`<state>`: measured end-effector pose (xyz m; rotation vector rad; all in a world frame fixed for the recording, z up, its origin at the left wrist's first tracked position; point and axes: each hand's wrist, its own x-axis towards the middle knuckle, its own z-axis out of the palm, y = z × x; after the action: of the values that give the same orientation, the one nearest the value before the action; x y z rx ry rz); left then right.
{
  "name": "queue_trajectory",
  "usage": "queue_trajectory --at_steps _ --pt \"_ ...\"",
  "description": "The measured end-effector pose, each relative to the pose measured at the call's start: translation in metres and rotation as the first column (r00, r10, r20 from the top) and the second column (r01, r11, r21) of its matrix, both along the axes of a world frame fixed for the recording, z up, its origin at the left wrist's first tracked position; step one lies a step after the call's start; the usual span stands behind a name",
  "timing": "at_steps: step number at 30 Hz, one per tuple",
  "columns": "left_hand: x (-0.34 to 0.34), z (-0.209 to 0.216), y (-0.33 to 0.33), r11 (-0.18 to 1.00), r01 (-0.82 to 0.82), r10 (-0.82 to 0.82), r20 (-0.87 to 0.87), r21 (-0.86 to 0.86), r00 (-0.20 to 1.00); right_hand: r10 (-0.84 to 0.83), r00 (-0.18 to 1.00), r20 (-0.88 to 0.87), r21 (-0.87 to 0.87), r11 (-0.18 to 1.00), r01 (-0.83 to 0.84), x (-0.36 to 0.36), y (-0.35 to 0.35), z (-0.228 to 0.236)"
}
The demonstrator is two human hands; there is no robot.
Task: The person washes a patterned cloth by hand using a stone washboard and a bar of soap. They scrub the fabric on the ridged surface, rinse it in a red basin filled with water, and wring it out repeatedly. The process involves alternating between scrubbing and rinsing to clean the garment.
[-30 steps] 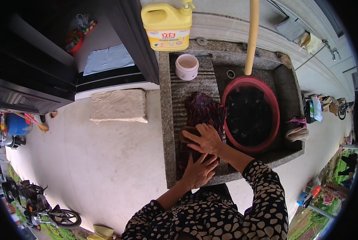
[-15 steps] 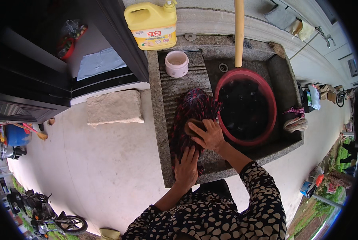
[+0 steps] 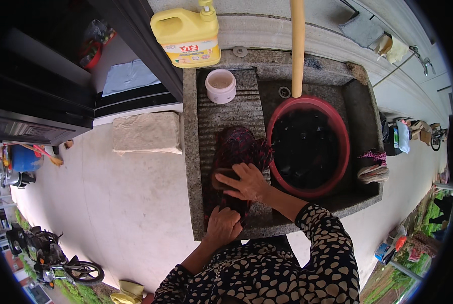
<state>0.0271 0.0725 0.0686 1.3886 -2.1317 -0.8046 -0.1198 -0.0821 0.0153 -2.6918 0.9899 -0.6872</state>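
A dark garment with red and purple flecks lies bunched on the ribbed washboard side of a stone sink. My right hand is closed around a brown scrubbing brush, pressed on the garment's middle. Close to the sink's front edge, my left hand grips the near end of the garment with curled fingers. Right beside the garment stands a red basin with dark cloth and water in it.
A yellow detergent jug and a pale pink jar stand at the far left of the sink. A wooden pole reaches down behind the basin. On the right ledge lies a grey and pink cloth bundle.
My right hand and the brush have moved left and slightly nearer across the garment. The left hand's fingers, spread flat before, are now curled into the cloth. The view has shifted slightly.
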Motion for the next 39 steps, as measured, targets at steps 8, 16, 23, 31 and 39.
queue_trajectory --at_steps 8,16,23,31,39 --pt "-0.021 -0.002 0.005 0.982 -0.187 0.187 0.102 -0.012 0.977 -0.366 0.83 0.421 0.366 0.906 0.214 -0.028 -0.107 -0.052" --pt "-0.044 0.008 0.018 0.854 -0.521 0.477 0.398 0.003 0.784 -0.978 0.021 0.209 0.717 0.138 -0.683 -0.169 -0.058 -0.091" --pt "-0.039 -0.009 0.021 0.873 -0.482 0.474 0.379 -0.079 0.795 -0.953 0.183 0.24 0.809 0.092 -0.58 -0.17 -0.055 -0.072" --pt "-0.039 -0.004 0.025 0.924 -0.379 0.374 0.312 -0.047 0.873 0.193 0.978 0.081 0.111 0.973 -0.201 -0.055 0.033 0.015" --pt "-0.051 0.004 0.018 0.885 -0.413 0.457 0.24 -0.215 0.856 -0.207 0.978 -0.006 0.13 0.97 0.206 -0.018 -0.074 -0.003"
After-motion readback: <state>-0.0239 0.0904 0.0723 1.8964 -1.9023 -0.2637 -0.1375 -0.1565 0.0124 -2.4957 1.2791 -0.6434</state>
